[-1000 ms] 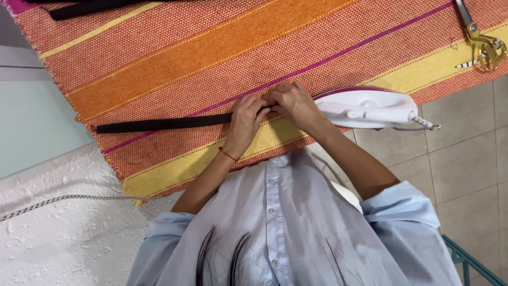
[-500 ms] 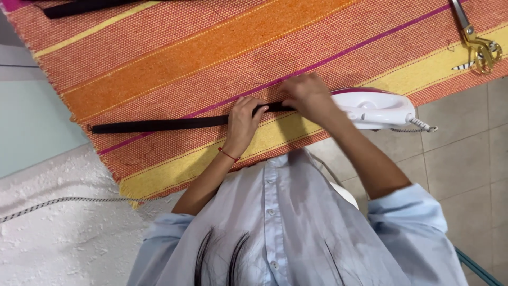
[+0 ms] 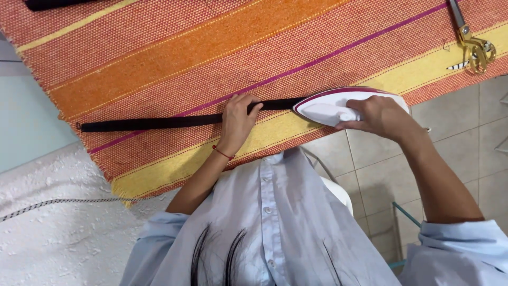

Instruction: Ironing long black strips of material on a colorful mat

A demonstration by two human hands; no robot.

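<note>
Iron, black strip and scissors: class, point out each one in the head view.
iron (image 3: pixel 324 108), head view, on its white body.
black strip (image 3: pixel 153 123), head view, mid-length.
scissors (image 3: pixel 479 52), head view, on the gold handles.

A long, narrow black fabric strip (image 3: pixel 159 123) lay flat, running left to right across the striped cloth; a white clothes iron with maroon trim (image 3: pixel 330 107) rested on its right end.

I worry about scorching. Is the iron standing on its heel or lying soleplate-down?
Soleplate-down. The white iron lies flat on the striped cloth, tip over the black strip, right hand gripping its handle.
</note>
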